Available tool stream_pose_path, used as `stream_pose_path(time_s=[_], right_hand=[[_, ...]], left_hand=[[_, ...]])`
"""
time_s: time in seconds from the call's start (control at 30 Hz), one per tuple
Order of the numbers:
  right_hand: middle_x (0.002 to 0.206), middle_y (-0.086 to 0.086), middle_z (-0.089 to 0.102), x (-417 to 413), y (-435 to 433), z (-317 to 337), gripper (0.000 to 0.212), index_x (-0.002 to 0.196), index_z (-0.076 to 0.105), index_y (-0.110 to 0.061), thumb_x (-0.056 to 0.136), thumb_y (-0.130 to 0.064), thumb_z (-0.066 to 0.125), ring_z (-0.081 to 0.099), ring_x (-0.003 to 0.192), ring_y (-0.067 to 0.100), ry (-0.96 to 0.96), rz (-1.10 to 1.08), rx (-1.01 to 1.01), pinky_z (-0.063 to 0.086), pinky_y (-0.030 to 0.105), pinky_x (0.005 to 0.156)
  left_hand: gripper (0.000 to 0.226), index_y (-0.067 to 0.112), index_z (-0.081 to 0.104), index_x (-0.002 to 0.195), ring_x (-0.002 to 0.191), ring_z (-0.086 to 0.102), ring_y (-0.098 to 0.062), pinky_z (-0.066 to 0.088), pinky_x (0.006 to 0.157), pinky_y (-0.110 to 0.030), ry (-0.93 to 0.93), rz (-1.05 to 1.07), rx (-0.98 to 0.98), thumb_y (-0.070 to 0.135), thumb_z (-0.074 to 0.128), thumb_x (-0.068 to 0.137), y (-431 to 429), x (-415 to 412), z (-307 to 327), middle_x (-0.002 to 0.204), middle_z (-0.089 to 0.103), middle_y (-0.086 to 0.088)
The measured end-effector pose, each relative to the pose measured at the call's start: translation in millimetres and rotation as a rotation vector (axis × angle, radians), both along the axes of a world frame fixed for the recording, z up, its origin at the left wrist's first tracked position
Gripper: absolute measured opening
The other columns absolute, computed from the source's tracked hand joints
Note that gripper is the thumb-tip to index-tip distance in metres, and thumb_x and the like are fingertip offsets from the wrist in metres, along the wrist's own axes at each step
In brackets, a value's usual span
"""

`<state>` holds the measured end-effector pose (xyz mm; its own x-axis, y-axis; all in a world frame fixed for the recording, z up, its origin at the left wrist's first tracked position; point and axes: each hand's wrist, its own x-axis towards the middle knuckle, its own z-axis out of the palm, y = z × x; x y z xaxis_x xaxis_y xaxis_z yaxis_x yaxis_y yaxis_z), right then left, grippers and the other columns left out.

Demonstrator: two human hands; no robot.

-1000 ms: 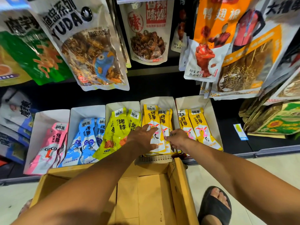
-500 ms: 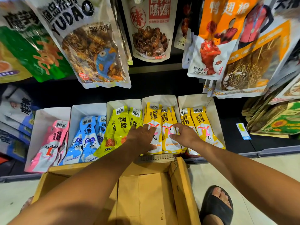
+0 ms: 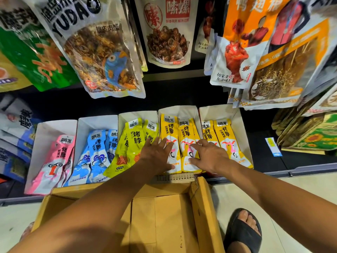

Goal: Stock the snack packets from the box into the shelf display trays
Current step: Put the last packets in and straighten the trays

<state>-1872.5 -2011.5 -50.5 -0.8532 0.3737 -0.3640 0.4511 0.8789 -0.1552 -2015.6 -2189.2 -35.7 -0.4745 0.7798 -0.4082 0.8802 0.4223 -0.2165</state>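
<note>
– Snack packets (image 3: pixel 173 136), long glossy orange-yellow sachets printed with a cartoon bird, are lying overlapped in the fourth white card tray (image 3: pixel 177 111) on the black shelf (image 3: pixel 182 95). Who is handling them?
– A person is reaching over a cardboard box (image 3: pixel 207 207). The left hand (image 3: pixel 156 154) is lying flat with fingers spread, straddling the divide between the lime packets (image 3: pixel 131 143) and the orange-yellow ones, gripping nothing.
– And the right hand?
– The right hand (image 3: pixel 209 156) is pressing down with splayed, straight fingers on the neighbouring sachets in that same tray, clasping nothing, its outer edge reaching toward the fifth tray (image 3: pixel 238 125). How many sachets are stacked beneath the palms is hard to tell.
– What is surrounding them?
– Five open-fronted trays are sitting side by side, walls touching: pink packets (image 3: pixel 54 161), blue packets (image 3: pixel 96 152), lime, then two trays of orange-yellow. All are shiny film with white lower ends. Large crinkled pouches (image 3: pixel 102 52) are hanging above, some with clear windows showing dried food.
– And the box?
– Plain brown corrugated card, it is standing on the pale floor (image 3: pixel 300 189) just in front of the shelf edge, its flat bottom flaps showing between the forearms. A foot in a black sandal (image 3: pixel 242 232) is standing beside its right wall.
</note>
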Motion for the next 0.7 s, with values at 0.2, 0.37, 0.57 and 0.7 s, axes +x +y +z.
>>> stream_pose_path(time_s=[0.2,0.37,0.57,0.7], right_hand=[[0.162,0.004,0.019,-8.7,-5.5,-5.4,0.084,0.158,0.017,-0.039,0.089,-0.067,0.056,0.047,0.134,0.036,-0.021,0.056,-0.026,0.048,0.042,0.098],[0.160,0.002,0.026,-5.0,9.1,-7.3,0.080,0.157,0.023,-0.036,0.091,-0.048,0.066,0.047,0.135,0.031,0.026,0.032,-0.157,0.048,0.038,0.099],[0.155,0.001,0.033,0.4,13.5,-6.5,0.079,0.156,0.029,-0.035,0.089,-0.048,0.069,0.048,0.134,0.028,0.061,0.027,-0.193,0.049,0.039,0.100],[0.154,0.002,0.034,0.6,14.3,-8.1,0.079,0.155,0.030,-0.036,0.088,-0.049,0.070,0.047,0.134,0.028,0.068,0.020,-0.207,0.048,0.039,0.100]], left_hand=[[0.098,0.022,0.000,0.164,0.156,0.020,-0.029,0.024,0.122,-0.045,-0.026,-0.041,0.039,0.072,0.047,0.094,0.2,-0.3,1.1,0.172,-0.005,-0.006],[0.098,0.026,0.000,0.164,0.153,0.027,-0.033,0.032,0.118,-0.041,-0.094,-0.007,0.100,0.069,0.052,0.094,-5.0,2.1,-0.2,0.173,-0.005,-0.002],[0.099,0.026,-0.001,0.164,0.149,0.033,-0.032,0.036,0.114,-0.043,-0.073,0.038,0.124,0.072,0.051,0.093,-6.4,2.5,-4.8,0.172,-0.011,0.000],[0.100,0.024,-0.001,0.164,0.153,0.025,-0.030,0.027,0.120,-0.046,-0.042,0.030,0.109,0.073,0.049,0.093,-4.8,3.5,-5.1,0.172,-0.005,-0.004]])
